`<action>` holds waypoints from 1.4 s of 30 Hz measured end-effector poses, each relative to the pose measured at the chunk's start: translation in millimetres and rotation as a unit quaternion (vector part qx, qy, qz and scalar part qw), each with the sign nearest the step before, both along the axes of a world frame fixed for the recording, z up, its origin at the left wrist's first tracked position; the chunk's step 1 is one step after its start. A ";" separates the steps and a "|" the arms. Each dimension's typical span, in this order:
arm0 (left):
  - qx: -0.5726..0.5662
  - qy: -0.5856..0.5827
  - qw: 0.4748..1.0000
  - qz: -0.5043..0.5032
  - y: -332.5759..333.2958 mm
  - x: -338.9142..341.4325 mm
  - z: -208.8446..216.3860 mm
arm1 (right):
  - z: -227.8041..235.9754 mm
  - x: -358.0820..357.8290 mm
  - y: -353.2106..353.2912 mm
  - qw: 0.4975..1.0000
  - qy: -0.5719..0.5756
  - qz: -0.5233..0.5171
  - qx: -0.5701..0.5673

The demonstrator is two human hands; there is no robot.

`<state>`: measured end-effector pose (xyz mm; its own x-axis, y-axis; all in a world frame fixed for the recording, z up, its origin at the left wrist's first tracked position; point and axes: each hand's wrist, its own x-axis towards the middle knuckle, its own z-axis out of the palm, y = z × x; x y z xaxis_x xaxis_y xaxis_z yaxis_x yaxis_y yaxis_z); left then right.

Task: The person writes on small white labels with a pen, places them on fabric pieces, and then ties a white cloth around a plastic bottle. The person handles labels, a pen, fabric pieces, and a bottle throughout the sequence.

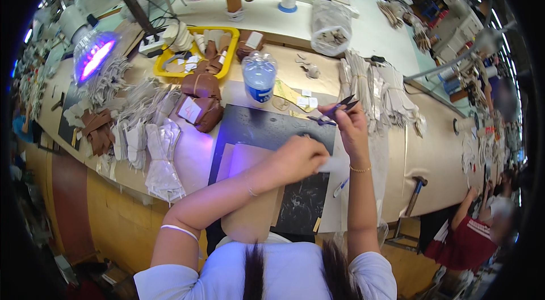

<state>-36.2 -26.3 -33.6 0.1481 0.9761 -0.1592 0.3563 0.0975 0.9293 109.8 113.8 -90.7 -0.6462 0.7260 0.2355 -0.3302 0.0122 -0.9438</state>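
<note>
My right hand (353,125) is raised over the right edge of the black mat (304,200), its fingers closed round a pair of dark scissors (340,106) with the blades pointing up and away. Lower and to its left, my left hand (306,155) is closed over the mat. A small whitish piece (335,164), blurred, sticks out from its fingers; its kind is unclear. Beneath my left forearm, tan sheets (250,217) lie across the mat and overhang its near edge. Beyond the hands, a yellow patterned strip (292,95) lies with small white labels (307,98).
A clear water bottle (259,76) stands behind the mat. Leftward are a brown bundle (207,112), grey strap bundles (163,155), a yellow basket (231,56) and a glowing lamp (95,59). Rightward lie a pen (340,187), strap bundles (392,93) and a hammer (417,192); a person (468,237) is beyond.
</note>
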 end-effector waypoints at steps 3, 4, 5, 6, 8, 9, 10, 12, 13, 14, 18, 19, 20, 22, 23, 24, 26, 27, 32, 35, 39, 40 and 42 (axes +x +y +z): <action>-0.073 -0.149 0.983 0.084 3.2 -5.3 4.8 | -1.1 36.0 -28.9 0.980 0.037 -0.174 -0.090; -0.077 -0.174 0.978 0.088 4.9 -5.8 2.8 | -2.0 46.0 -40.3 0.975 0.027 -0.196 -0.102; -0.080 -0.200 0.972 0.093 6.0 -6.9 -0.4 | -2.7 55.1 -52.7 0.970 0.016 -0.216 -0.115; -0.086 -0.224 0.966 0.098 7.5 -7.7 -2.0 | -1.9 60.6 -65.5 0.963 0.008 -0.235 -0.129; -0.089 -0.212 0.968 0.101 7.9 -8.5 4.6 | -4.0 62.4 -94.2 0.963 -0.017 -0.227 -0.145; -0.086 -0.213 0.968 0.100 8.6 -8.5 7.4 | -9.7 64.7 -106.8 0.968 -0.020 -0.205 -0.146; -0.082 -0.214 0.968 0.100 8.9 -8.1 9.0 | -13.8 65.2 -117.1 0.972 -0.023 -0.182 -0.147; -0.080 -0.217 0.967 0.108 6.4 -8.0 9.2 | -3.6 57.5 -136.6 0.967 -0.025 -0.141 -0.212; -0.075 -0.217 0.967 0.110 6.1 -7.6 7.9 | 0.1 56.1 -142.1 0.962 -0.025 -0.120 -0.244; -0.070 -0.217 0.967 0.111 5.7 -7.3 6.8 | -0.4 56.7 -144.2 0.961 -0.033 -0.091 -0.259; -0.077 -0.198 0.972 0.095 5.8 -7.2 4.2 | 10.8 50.4 -147.4 0.948 -0.055 -0.048 -0.310; -0.077 -0.189 0.975 0.091 5.5 -7.0 5.7 | 13.5 50.3 -145.8 0.946 -0.064 -0.043 -0.314; -0.076 -0.181 0.977 0.086 5.3 -6.6 6.9 | 16.6 50.1 -144.4 0.945 -0.074 -0.037 -0.317; -0.074 -0.178 0.978 0.082 5.4 -6.2 5.0 | 24.7 47.0 -144.3 0.945 -0.073 -0.038 -0.318; -0.072 -0.177 0.978 0.079 5.8 -5.8 3.4 | 26.7 46.2 -144.6 0.945 -0.073 -0.039 -0.318; -0.070 -0.181 0.978 0.070 5.7 -5.7 1.4 | 25.7 45.9 -144.6 0.943 -0.072 -0.043 -0.323; -0.064 -0.191 0.978 0.053 4.7 -5.6 -2.1 | 22.1 45.7 -144.2 0.939 -0.071 -0.049 -0.333; -0.066 -0.186 0.979 0.053 4.7 -5.4 -1.0 | 22.0 45.7 -143.9 0.939 -0.070 -0.049 -0.333; -0.065 -0.170 0.982 0.050 4.2 -4.8 -0.9 | 16.5 45.4 -143.0 0.937 -0.069 -0.053 -0.338; -0.059 -0.161 0.984 0.047 3.9 -4.1 3.2 | 17.0 45.2 -143.2 0.933 -0.080 -0.053 -0.347; -0.056 -0.158 0.985 0.044 3.8 -3.9 2.3 | 11.3 44.3 -143.8 0.936 -0.065 -0.064 -0.340; -0.058 -0.154 0.985 0.042 3.9 -4.0 4.3 | 9.7 44.3 -142.7 0.937 -0.066 -0.066 -0.335; -0.061 -0.150 0.986 0.035 3.9 -4.7 4.4 | 12.6 41.8 -140.9 0.937 -0.070 -0.071 -0.335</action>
<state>-40.9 -22.3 -29.1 0.1399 0.9618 -0.2353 0.0561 0.2296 0.9717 151.6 -27.1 -78.0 -0.5231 0.7614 -0.3829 -0.2430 -0.5639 -0.7893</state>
